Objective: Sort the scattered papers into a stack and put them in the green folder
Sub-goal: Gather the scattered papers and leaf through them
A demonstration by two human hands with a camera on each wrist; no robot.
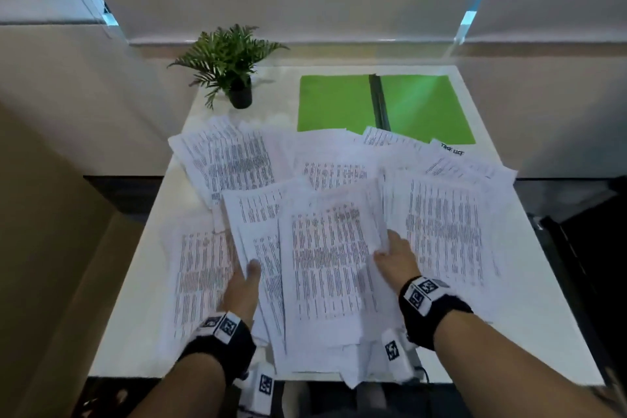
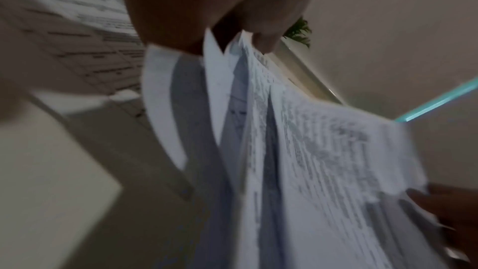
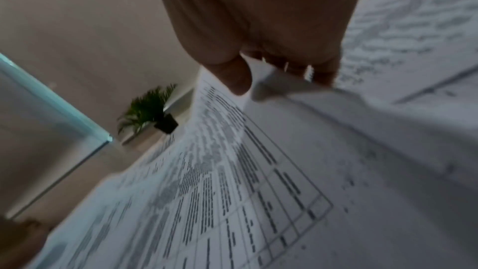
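Printed white papers (image 1: 234,166) lie scattered over the white table (image 1: 142,322). I hold a loose bundle of sheets (image 1: 325,268) above the table's near half. My left hand (image 1: 246,278) grips the bundle's left edge, thumb on top; the left wrist view shows that hand (image 2: 258,34) pinching several fanned sheets (image 2: 297,150). My right hand (image 1: 395,254) grips the right edge; in the right wrist view its thumb (image 3: 238,77) presses on the sheets (image 3: 232,191), fingers below. The green folder (image 1: 336,102) lies open and flat at the table's far side, its near edge under some papers.
A small potted fern (image 1: 234,61) stands at the table's far left corner, seen also as a plant (image 3: 147,109) in the right wrist view. A sheet headed "TASK LIST" (image 1: 453,149) overlaps the folder's near right corner. Dark floor lies beyond both table sides.
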